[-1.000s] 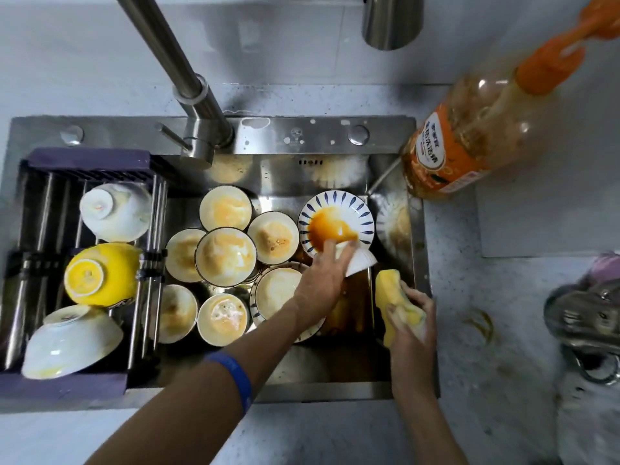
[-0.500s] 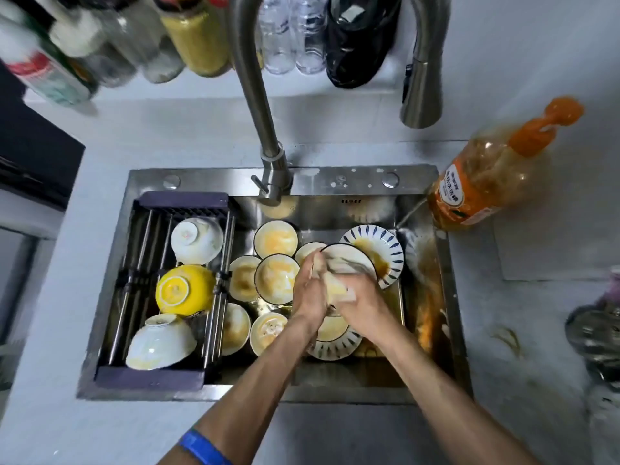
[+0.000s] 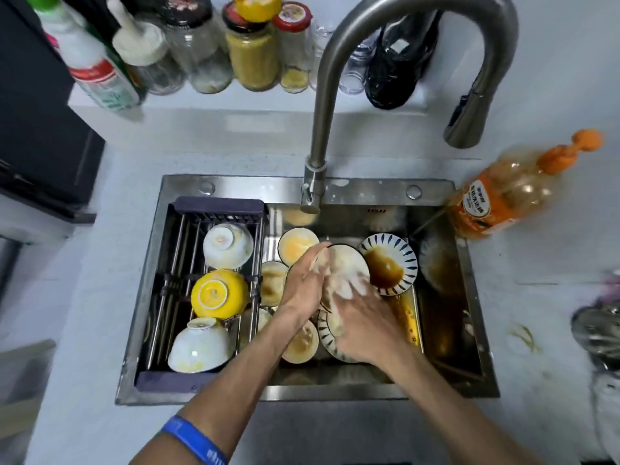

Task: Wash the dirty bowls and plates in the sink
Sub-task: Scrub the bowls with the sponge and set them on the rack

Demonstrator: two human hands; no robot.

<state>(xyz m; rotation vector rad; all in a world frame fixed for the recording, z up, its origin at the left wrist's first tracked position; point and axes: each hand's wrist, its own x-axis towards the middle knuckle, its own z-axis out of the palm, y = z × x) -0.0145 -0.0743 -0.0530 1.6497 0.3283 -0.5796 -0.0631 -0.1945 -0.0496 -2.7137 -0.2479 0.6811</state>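
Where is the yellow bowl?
The yellow bowl sits upside down in the drying rack on the sink's left side, between two white bowls.

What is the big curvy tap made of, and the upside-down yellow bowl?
The curved grey tap looks like brushed metal, probably stainless steel: dull, even sheen. The upside-down yellow bowl in the drying rack seems glazed ceramic: glossy highlights, pale unglazed-looking foot ring.

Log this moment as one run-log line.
left hand: holds bowl | right hand: scrubs it, blurred | rack: three bowls upturned
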